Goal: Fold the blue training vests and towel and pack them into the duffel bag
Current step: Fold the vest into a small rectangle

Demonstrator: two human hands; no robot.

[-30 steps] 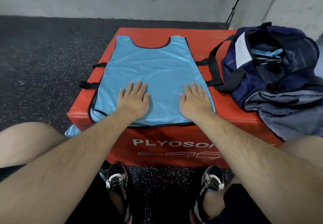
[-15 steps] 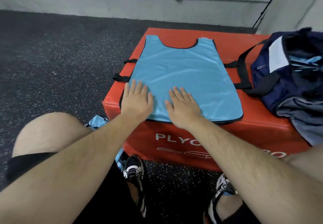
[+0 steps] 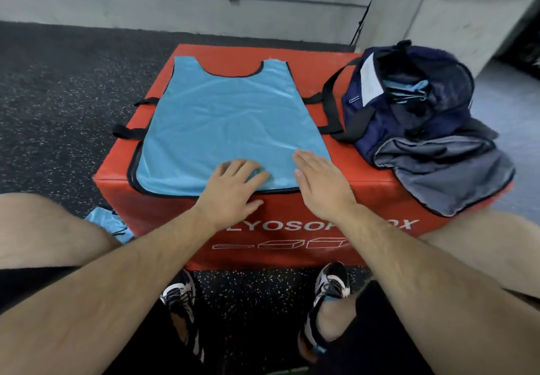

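Nearest, low left by my knee, a second vest [image 3: 109, 224] lies crumpled on the floor, not yet folded. Both hands are at the near hem of the vest [image 3: 230, 123] spread flat on the red plyo box [image 3: 336, 62]. My left hand [image 3: 233, 187] has its fingers curled, with a bit of cloth caught against the thumb. My right hand [image 3: 324, 187] lies flat and loose-fingered on the near right corner, gripping nothing. The two hands are close but not touching.

The fabric looks thin, shiny and very light, so it's likely slippery and will slide on the vinyl. I'd best pinch the hem corners or side edges, not the middle. Black side straps dangle off both edges.

Far right on the box is the duffel bag [image 3: 409, 111], open, with folded blue already inside. A grey cloth [image 3: 453, 170] spills at its near side, possibly the towel, but I can't tell.
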